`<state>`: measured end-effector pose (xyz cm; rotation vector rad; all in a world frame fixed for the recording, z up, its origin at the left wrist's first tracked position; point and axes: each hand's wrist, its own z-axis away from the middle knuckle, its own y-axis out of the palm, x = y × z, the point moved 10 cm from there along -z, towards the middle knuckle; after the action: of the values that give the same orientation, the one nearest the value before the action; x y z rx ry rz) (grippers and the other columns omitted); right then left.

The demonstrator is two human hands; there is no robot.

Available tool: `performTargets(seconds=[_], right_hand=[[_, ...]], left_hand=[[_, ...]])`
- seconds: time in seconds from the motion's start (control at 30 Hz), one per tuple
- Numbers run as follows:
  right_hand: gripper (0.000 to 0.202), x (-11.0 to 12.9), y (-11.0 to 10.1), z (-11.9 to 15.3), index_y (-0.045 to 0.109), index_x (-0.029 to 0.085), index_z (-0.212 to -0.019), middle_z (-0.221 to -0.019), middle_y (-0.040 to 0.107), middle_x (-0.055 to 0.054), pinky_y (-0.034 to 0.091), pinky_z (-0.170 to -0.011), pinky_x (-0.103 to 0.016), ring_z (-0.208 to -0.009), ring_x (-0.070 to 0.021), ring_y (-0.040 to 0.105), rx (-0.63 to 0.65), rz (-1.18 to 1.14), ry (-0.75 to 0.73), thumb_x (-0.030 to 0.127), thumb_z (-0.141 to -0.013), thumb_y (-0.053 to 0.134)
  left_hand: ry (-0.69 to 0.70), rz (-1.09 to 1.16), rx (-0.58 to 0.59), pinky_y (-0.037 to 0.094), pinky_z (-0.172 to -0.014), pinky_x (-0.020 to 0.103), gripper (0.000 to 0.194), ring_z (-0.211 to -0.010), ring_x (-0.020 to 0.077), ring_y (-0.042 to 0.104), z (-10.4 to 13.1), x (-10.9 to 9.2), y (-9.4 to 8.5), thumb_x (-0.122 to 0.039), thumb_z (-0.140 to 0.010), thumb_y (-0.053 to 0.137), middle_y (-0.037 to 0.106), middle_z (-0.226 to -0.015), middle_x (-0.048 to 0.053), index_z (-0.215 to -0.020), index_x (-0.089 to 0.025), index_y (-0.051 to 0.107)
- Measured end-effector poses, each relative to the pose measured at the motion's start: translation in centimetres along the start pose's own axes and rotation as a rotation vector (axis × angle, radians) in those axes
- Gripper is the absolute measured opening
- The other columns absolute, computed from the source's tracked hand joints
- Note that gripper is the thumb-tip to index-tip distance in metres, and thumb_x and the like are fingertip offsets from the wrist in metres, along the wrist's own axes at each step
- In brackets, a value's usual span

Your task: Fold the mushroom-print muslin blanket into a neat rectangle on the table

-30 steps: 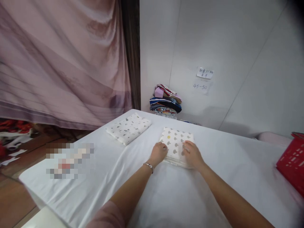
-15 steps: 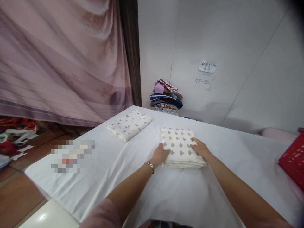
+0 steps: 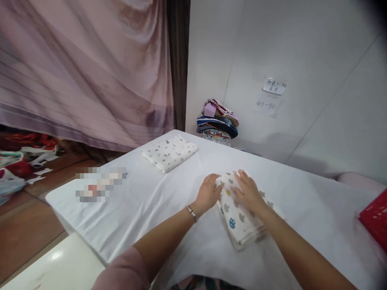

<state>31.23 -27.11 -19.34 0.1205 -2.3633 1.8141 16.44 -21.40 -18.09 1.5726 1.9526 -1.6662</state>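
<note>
Folded mushroom-print cloth (image 3: 242, 228) is set at five o'clock in view, covered by the open, spread right hand (image 3: 250, 194), probably so folds are steadied; its far-left corner is touched by the left hand (image 3: 207, 195) (grip closure can't be told).

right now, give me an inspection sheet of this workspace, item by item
surface: white table cover, wrinkled toward the left
things: folded mushroom-print cloth, under the hands; second folded cloth, small dark print, lying apart beyond it to the left
clutter: pixelated item on the left of the table, unidentifiable; red basket at the right
grip: left hand at the mushroom-print cloth's left edge, pinch unclear; right hand spread over its top
cables: nothing seen
surroundings: pink curtain left; pale wall with notes; fabric stack beyond the far edge
</note>
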Motion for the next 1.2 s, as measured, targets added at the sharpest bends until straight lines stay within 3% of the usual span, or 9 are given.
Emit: performTargets(seconds=[0.13, 0.23, 0.33, 0.47, 0.57, 0.77, 0.93, 1.0, 1.2], right_hand=[[0.058, 1.9, 4.6, 0.9, 0.035, 0.019, -0.139, -0.149, 0.025, -0.008, 0.014, -0.11, -0.047, -0.138, -0.0242, 0.017, 0.183, 0.041, -0.006, 0.05, -0.092, 0.025], [0.058, 1.8, 5.1, 0.9, 0.033, 0.02, -0.14, -0.15, 0.023, -0.006, 0.012, -0.11, -0.046, -0.138, -0.0229, 0.015, 0.25, 0.018, 0.013, 0.051, -0.092, 0.023], [0.059, 0.8, 4.3, 0.0, 0.032, 0.021, -0.141, -0.15, 0.021, -0.007, 0.014, -0.11, -0.044, -0.139, -0.0225, 0.013, 0.295, -0.03, 0.019, 0.052, -0.091, 0.025], [0.057, -3.3, 2.2, -1.8, 0.03, 0.021, -0.141, -0.151, 0.018, -0.007, 0.011, -0.11, -0.045, -0.139, -0.0229, 0.009, 0.173, 0.059, 0.113, 0.049, -0.092, 0.027], [0.055, -6.2, 3.0, -2.0, 0.03, 0.022, -0.14, -0.151, 0.019, -0.006, 0.016, -0.108, -0.046, -0.139, -0.0223, 0.012, 0.206, 0.089, 0.196, 0.048, -0.092, 0.026], [0.054, -7.4, 3.6, -1.7, 0.035, 0.024, -0.138, -0.151, 0.021, -0.003, 0.018, -0.109, -0.045, -0.139, -0.0217, 0.012, 0.243, -0.03, 0.211, 0.05, -0.091, 0.029], [0.062, -12.5, 1.6, 0.9, 0.033, 0.022, -0.14, -0.146, 0.032, -0.005, 0.036, -0.101, -0.033, -0.129, -0.0236, 0.037, 0.188, -0.293, 0.482, 0.054, -0.087, 0.034], [0.067, -14.5, 1.5, 2.8, 0.034, 0.02, -0.14, -0.14, 0.041, -0.008, 0.042, -0.094, -0.032, -0.122, -0.0249, 0.047, 0.238, -0.333, 0.581, 0.056, -0.084, 0.04], [0.07, -15.6, 1.6, 5.8, 0.05, 0.016, -0.128, -0.125, 0.056, -0.014, 0.043, -0.089, -0.038, -0.11, -0.0308, 0.055, 0.357, -0.195, 0.624, 0.062, -0.076, 0.048]], left_hand=[[0.176, -0.247, 0.073, 0.025, -0.109, 0.046, 0.039, -0.132, 0.0235, 0.031, -0.8, -0.1, 3.8, -0.029, -0.088, 0.042, 0.044, -0.137, 0.009, -0.126, -0.018, 0.047], [0.176, -0.334, 0.083, 0.022, -0.11, 0.046, 0.039, -0.133, 0.0221, 0.03, -0.4, 1.1, 5.2, -0.027, -0.09, 0.037, 0.045, -0.138, 0.007, -0.127, -0.018, 0.047], [0.161, -0.352, 0.099, 0.022, -0.11, 0.047, 0.041, -0.134, 0.0212, 0.028, -0.2, 1.7, 5.3, -0.029, -0.091, 0.034, 0.042, -0.14, 0.006, -0.13, -0.02, 0.044], [0.096, -0.321, 0.166, 0.02, -0.111, 0.045, 0.043, -0.136, 0.0199, 0.022, -0.3, 1.8, 5.1, -0.031, -0.092, 0.031, 0.035, -0.145, 0.004, -0.134, -0.022, 0.04], [0.039, -0.299, 0.21, 0.017, -0.112, 0.043, 0.044, -0.137, 0.0193, 0.019, -0.3, 1.8, 5.2, -0.031, -0.092, 0.032, 0.032, -0.146, 0.002, -0.135, -0.023, 0.039], [0.025, -0.267, 0.215, 0.016, -0.111, 0.044, 0.045, -0.137, 0.0191, 0.019, -0.3, 2.0, 5.2, -0.03, -0.091, 0.033, 0.031, -0.147, 0.002, -0.135, -0.024, 0.038], [0.012, -0.201, 0.237, 0.019, -0.11, 0.04, 0.042, -0.131, 0.0192, 0.031, -2.1, 2.7, 4.4, -0.037, -0.088, 0.041, 0.042, -0.14, 0.003, -0.127, -0.023, 0.048], [-0.04, -0.181, 0.232, 0.025, -0.108, 0.034, 0.044, -0.127, 0.019, 0.037, -3.5, 3.3, 3.7, -0.042, -0.088, 0.039, 0.047, -0.136, 0.006, -0.125, -0.021, 0.05], [-0.259, -0.259, 0.406, 0.039, -0.092, 0.033, 0.052, -0.113, 0.026, 0.05, -5.3, 5.6, 4.8, -0.049, -0.082, 0.044, 0.055, -0.123, 0.012, -0.122, -0.017, 0.052]])
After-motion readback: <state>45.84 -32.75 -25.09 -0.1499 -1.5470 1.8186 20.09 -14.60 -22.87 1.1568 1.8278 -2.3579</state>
